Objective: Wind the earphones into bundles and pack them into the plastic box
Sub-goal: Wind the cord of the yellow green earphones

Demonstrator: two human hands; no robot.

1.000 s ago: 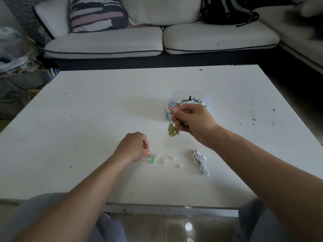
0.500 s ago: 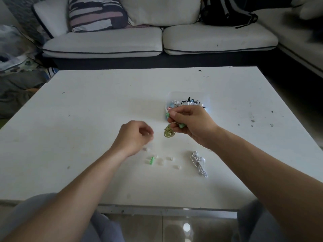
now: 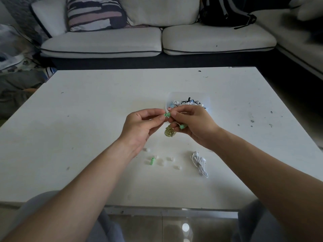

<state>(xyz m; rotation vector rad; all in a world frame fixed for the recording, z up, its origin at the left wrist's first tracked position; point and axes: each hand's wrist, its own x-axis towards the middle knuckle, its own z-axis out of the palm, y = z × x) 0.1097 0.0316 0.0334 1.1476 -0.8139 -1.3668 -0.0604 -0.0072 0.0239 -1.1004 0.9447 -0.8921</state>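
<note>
My right hand (image 3: 192, 124) holds the green earphones (image 3: 169, 132) above the white table (image 3: 87, 119); their coiled cable hangs below my fingers and a second green bud shows in my palm. My left hand (image 3: 139, 126) pinches one green earbud at its fingertips, meeting my right hand's fingertips. Just behind the hands stands the clear plastic box (image 3: 206, 100) with several wound earphones inside. A white earphone bundle (image 3: 200, 163) lies on the table near my right forearm.
Several small white ear tips (image 3: 160, 161) and a green piece (image 3: 152, 161) are scattered on the table below my hands. A white sofa (image 3: 157, 41) with cushions and a black backpack (image 3: 225, 13) stands beyond the table's far edge.
My left hand rose from the loose ear tips on the table and came to the right hand, now pinching a green earbud. The right hand kept the green earphones.
</note>
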